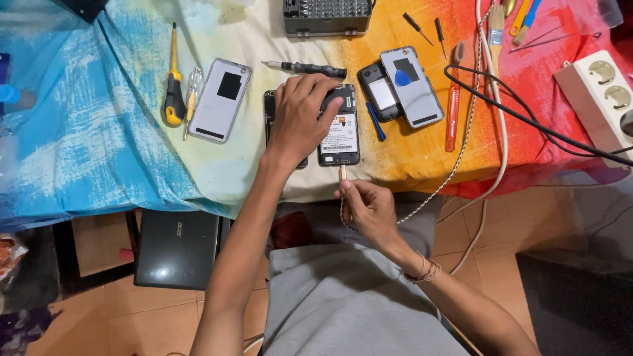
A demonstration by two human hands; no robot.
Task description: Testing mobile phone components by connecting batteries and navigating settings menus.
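An opened black phone (341, 135) with its back cover off lies on the cloth-covered table near the front edge. My left hand (300, 118) presses down on its upper part, fingers spread over it. A second dark phone body (268, 112) lies partly under that hand. My right hand (369, 211) is below the table edge and pinches the plug (342, 173) of a braided cable (455, 165), with the plug tip at the phone's bottom edge.
A silver phone back (221, 100), yellow-handled screwdriver (174, 89), black screwdriver (310, 68), small black phone (380, 92), grey cover with blue pick (412, 86), red pen (452, 112), bit case (328, 16) and white power strip (603, 99) lie around. A laptop (177, 247) sits under the table.
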